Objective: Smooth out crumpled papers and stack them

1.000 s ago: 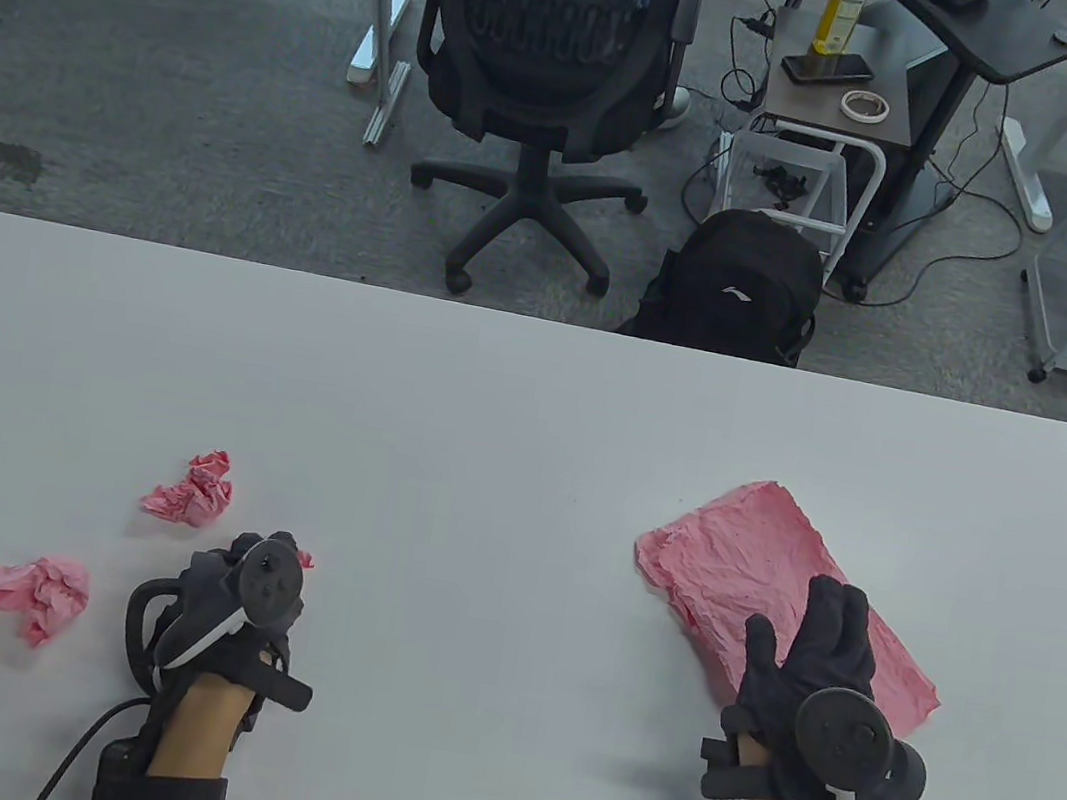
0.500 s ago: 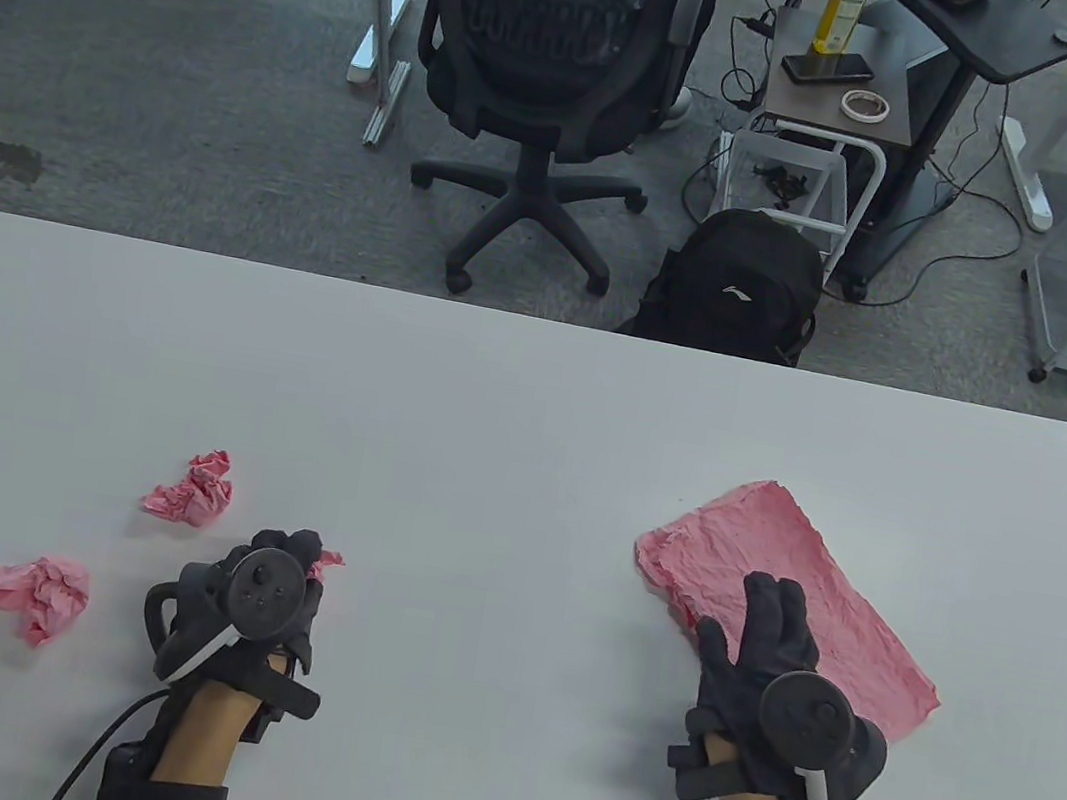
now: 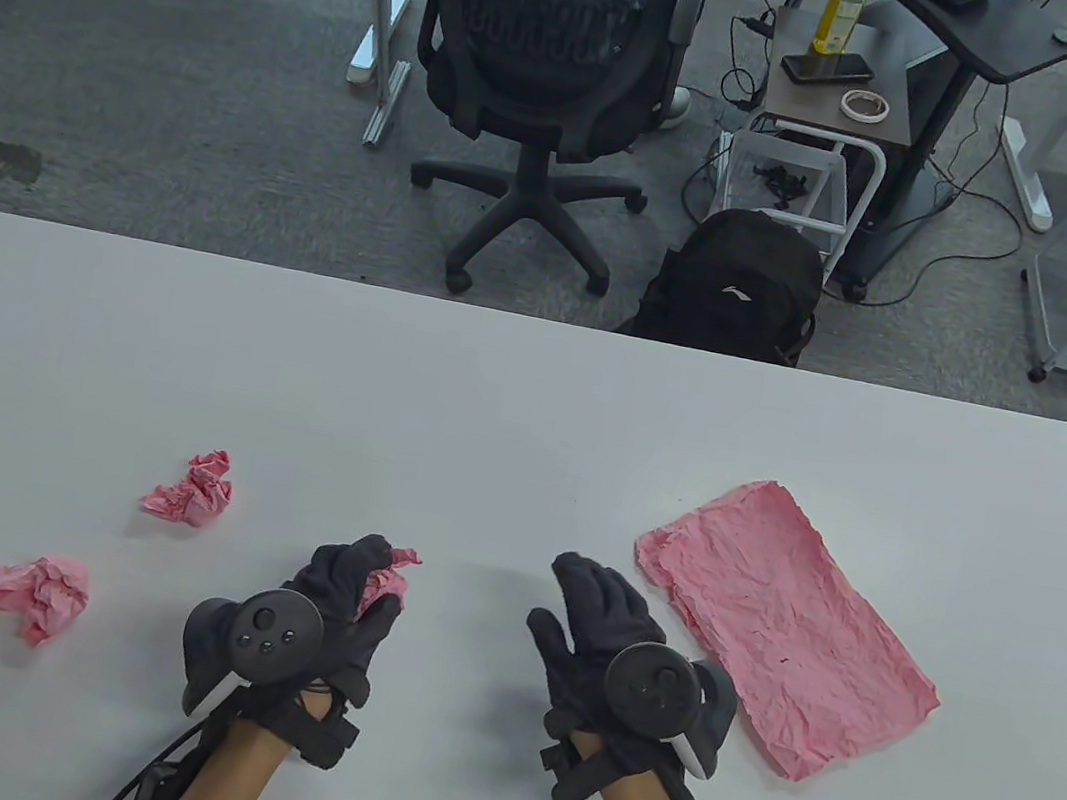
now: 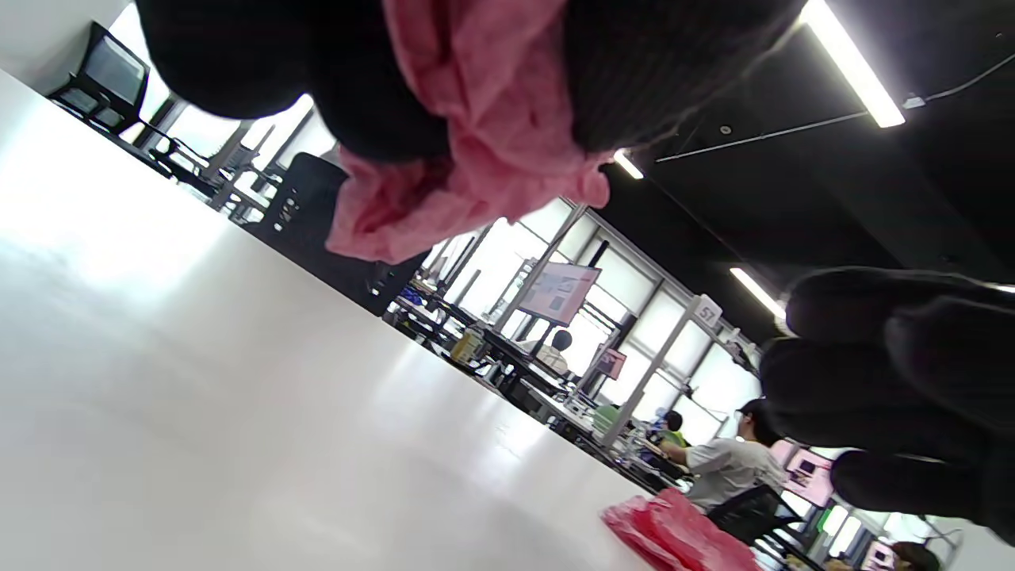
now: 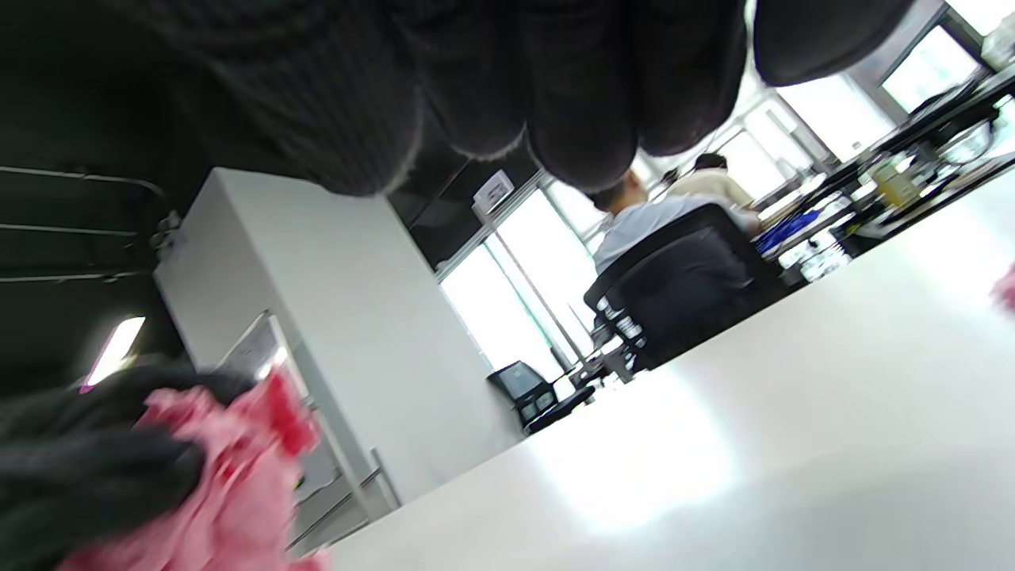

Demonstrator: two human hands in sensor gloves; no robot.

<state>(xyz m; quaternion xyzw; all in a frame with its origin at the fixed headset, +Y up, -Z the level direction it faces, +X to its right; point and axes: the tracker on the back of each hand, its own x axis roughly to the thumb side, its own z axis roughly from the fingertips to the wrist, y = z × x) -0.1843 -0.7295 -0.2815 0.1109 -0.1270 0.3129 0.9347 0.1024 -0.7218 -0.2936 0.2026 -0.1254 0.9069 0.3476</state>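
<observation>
Two gloved hands meet near the white surface's (image 3: 514, 397) front edge: left hand (image 3: 339, 602) grips a crumpled pink paper ball (image 3: 388, 579), right hand (image 3: 603, 634) hangs open-fingered, empty. Next comes unfolding it. Rightward lies a flattened pink paper sheet (image 3: 787, 622); two crumpled wads (image 3: 193, 490) wait left. Beyond, a black office chair (image 3: 546, 68).

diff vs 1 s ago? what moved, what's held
The right hand left the flattened pink sheet and moved left toward the middle, fingers open and holding nothing. The left hand moved right to meet it, with a crumpled pink paper in its grip, now more exposed. The sheet and the two crumpled balls at left stayed put on the table.
</observation>
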